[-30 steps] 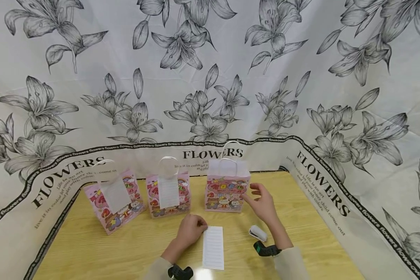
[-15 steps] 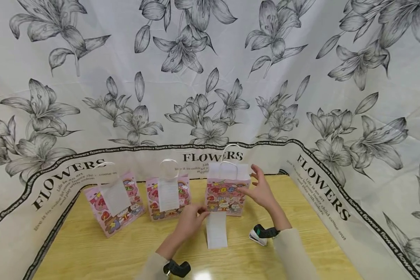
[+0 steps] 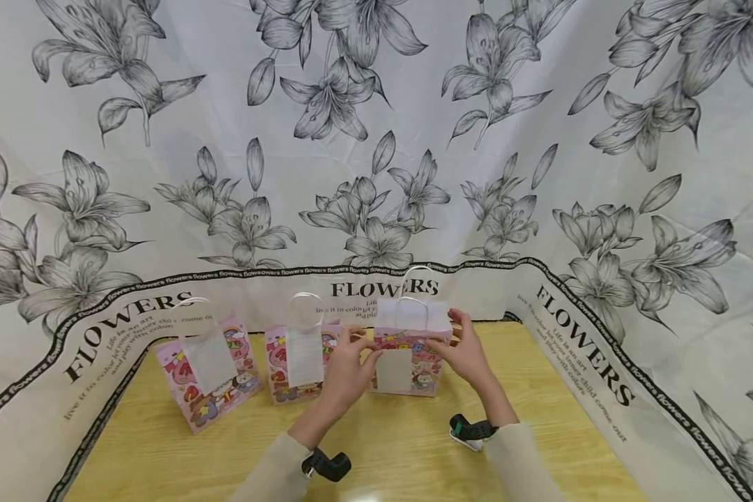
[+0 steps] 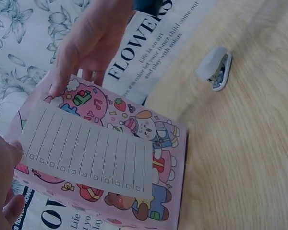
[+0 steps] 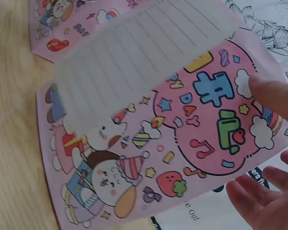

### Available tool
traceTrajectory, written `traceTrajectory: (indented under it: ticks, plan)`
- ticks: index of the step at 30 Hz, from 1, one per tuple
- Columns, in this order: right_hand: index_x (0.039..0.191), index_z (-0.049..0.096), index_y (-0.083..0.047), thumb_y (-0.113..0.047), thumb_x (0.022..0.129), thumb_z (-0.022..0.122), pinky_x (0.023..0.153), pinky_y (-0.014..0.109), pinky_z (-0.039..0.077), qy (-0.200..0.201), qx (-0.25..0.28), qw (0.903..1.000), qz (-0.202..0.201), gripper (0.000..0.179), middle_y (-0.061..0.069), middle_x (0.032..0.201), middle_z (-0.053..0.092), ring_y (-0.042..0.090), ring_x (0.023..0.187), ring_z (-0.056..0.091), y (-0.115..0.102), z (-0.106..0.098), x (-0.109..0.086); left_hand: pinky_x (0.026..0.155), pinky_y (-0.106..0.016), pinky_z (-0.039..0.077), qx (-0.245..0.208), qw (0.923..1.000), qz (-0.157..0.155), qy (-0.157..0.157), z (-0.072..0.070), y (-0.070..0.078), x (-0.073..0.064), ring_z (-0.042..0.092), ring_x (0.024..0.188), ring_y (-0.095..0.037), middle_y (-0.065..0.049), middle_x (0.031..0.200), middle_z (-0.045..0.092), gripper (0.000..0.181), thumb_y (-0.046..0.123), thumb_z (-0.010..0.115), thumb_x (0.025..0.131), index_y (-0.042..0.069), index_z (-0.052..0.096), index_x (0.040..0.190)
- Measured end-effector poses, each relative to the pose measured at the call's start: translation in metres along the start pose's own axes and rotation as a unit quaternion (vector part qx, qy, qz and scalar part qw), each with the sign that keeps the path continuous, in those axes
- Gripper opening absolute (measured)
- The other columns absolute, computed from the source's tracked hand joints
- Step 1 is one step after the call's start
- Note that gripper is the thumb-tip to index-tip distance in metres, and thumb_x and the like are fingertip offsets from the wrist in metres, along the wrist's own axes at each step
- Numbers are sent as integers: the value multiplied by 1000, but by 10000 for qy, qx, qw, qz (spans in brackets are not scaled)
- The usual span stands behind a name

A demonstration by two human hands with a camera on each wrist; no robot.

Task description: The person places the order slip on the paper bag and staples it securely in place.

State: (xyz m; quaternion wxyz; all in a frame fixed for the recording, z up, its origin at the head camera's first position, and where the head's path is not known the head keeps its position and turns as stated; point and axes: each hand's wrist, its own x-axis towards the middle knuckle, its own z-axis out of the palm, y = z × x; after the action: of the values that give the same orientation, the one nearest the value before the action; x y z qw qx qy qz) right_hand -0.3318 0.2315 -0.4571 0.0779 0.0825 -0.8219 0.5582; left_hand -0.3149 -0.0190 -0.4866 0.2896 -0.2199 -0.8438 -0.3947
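My left hand (image 3: 345, 373) pinches the top of a lined paper checklist slip (image 3: 394, 371) between thumb and fingers. The slip lies in front of the right-hand pink cartoon gift bag (image 3: 425, 373), which stands upright; in the left wrist view its ruled lines and small boxes (image 4: 86, 148) show. At that bag's right edge is my right hand (image 3: 467, 357), its thumb on the printed front and its fingers round the side. Part of the bag's front (image 5: 192, 124) shows uncovered in the right wrist view. Whether slip and bag touch all along cannot be seen.
Two more pink gift bags, a middle one (image 3: 280, 380) and a tilted left one (image 3: 201, 411), stand with paper slips on their fronts. A small white stapler (image 4: 216, 67) lies on the wooden table (image 3: 401, 453), partly behind my right wrist camera. Flower-printed cloth (image 3: 376, 209) walls the table.
My left hand has lifted the slip off the table and carried it forward and up to the right bag's front. My right hand has closed in on that bag's right edge.
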Motion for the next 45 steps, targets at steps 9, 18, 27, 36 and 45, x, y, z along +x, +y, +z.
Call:
traceTrajectory:
  ticks: [9, 18, 27, 36, 45]
  plan:
    - [129, 49, 3, -23, 93, 69, 92, 47, 46, 331, -268, 9989, -193, 49, 20, 122, 55, 35, 112, 55, 10, 11, -8, 78, -35, 52, -777, 9956, -398, -341, 13, 4, 22, 63, 90, -17, -18, 142, 39, 6, 18, 72, 90, 14, 69, 86]
    - [123, 58, -2, -19, 92, 70, 74, 35, 51, 207, -412, 9952, -858, 39, 15, 114, 58, 26, 97, 58, 7, 22, -15, 65, -23, 51, -774, 9929, -634, -647, 17, 3, 23, 61, 78, -8, -10, 126, 49, 6, 20, 68, 93, 16, 69, 89]
    - [122, 36, -8, -30, 68, 91, 90, 51, 43, 409, -703, 9934, -814, 80, 15, 116, 47, 34, 112, 49, 21, 32, -1, 61, -23, 46, -280, 9977, -290, -539, 14, -4, 23, 51, 74, -8, 3, 101, 52, 5, 22, 69, 93, 17, 69, 94]
    - [105, 62, -11, -19, 75, 87, 70, 35, 47, 771, -1003, 9866, -1033, 40, 1, 87, 65, 18, 78, 58, 17, 31, 3, 59, -19, 47, 94, 9990, 405, -164, 11, 0, 25, 55, 71, -6, 5, 94, 58, 8, 12, 74, 87, 18, 70, 91]
    - [92, 66, -11, -19, 78, 84, 56, 32, 51, 140, -552, 9961, -670, 24, 6, 80, 64, 20, 68, 60, 13, 23, 5, 67, -24, 50, 181, 9920, -249, -1228, -12, 16, 44, 56, 82, -13, -7, 106, 58, 48, 20, 79, 83, 0, 61, 124]
